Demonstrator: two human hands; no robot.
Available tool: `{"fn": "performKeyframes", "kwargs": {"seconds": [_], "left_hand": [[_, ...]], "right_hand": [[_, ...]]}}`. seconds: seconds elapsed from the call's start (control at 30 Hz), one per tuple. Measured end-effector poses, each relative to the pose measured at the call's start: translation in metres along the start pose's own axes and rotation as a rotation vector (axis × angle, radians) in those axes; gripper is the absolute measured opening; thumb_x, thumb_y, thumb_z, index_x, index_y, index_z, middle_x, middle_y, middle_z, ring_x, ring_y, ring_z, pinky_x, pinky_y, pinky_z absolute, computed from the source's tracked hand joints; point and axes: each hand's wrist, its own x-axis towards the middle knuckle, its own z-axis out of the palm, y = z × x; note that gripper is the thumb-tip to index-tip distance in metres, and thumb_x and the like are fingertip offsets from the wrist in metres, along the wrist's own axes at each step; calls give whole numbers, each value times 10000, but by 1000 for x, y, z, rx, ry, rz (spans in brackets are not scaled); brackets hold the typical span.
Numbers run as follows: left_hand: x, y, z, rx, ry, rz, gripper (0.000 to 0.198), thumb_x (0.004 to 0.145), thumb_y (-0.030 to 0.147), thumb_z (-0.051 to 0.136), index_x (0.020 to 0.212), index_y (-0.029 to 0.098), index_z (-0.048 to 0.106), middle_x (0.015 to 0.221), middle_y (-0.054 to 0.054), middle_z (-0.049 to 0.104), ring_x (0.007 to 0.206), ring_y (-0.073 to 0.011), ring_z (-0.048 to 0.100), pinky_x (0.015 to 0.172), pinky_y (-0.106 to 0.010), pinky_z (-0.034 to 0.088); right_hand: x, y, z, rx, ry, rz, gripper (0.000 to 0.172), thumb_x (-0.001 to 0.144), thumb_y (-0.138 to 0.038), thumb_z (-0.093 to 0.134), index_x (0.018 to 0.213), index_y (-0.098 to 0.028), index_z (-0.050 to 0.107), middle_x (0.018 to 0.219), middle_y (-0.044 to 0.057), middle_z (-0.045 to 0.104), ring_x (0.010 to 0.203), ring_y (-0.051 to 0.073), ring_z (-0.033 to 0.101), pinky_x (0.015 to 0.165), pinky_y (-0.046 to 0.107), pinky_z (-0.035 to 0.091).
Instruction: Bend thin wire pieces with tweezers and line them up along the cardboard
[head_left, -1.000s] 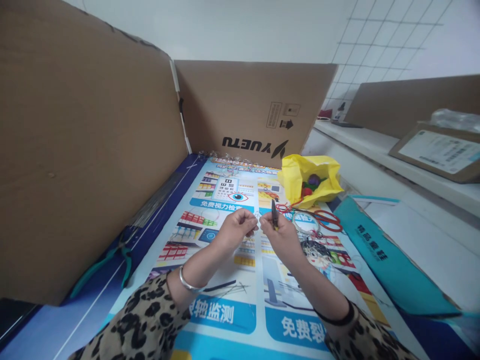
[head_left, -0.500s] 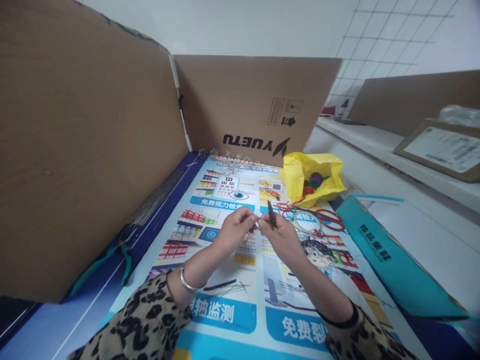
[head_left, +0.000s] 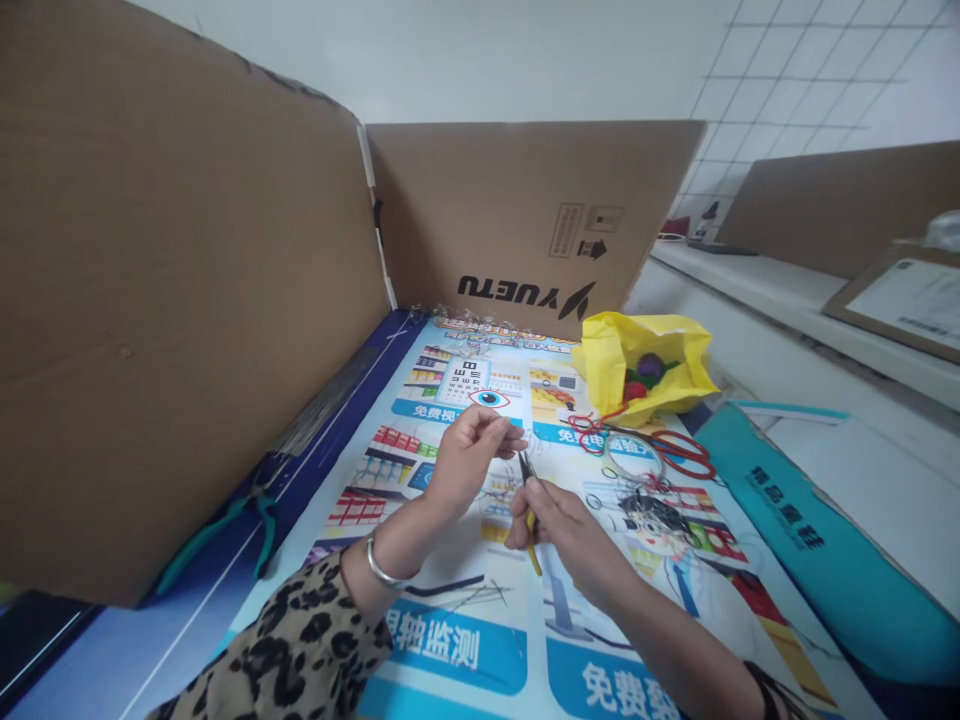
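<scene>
My left hand, with a silver bangle at its wrist, is above the printed sheet, thumb and fingers pinched together. Whatever is between those fingertips is too fine to make out; thin wire-like strands show close by. My right hand is closed around small pliers with dark, narrow jaws and yellow handles. Their jaws point up toward the left fingertips, and I cannot tell whether they touch anything. On the sheet below, several thin wire pieces lie loose near a dark strip.
Teal-handled pliers and a bundle of straight wires lie at left. Cardboard panels stand behind and left. At right are a yellow bag holding yarn balls, red-handled scissors, a clear ring and a teal box.
My right hand has moved down, away from the left fingertips, and the pliers have swung so their jaws point at them. The left hand stays pinched. The view has shifted slightly.
</scene>
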Motion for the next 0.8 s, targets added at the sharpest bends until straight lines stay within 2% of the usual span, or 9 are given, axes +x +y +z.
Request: {"fn": "performKeyframes", "kwargs": {"seconds": [0.37,0.53,0.8], "left_hand": [[-6,3,6,135,10,95,169,798,310,551,770,152,497,768,-26,666,718,-129,639,684,-266,513],[-8,2,6,243,18,161,155,812,303,532,771,154,525,751,-20,655,689,-107,607,680,-250,500],[-9,-1,6,278,15,179,150,806,308,534,793,159,534,777,-32,657,727,-131,625,705,-271,500]], "right_hand": [[2,0,-1,-2,27,-28,400,875,-512,306,750,-176,484,472,-27,529,467,99,486,508,233,337],[3,1,-1,-7,37,-35,399,872,-516,307,742,-180,478,462,-34,512,459,96,472,504,231,342],[4,5,-3,9,64,-44,388,863,-526,321,750,-187,472,465,-53,476,432,96,461,484,238,377]]}}
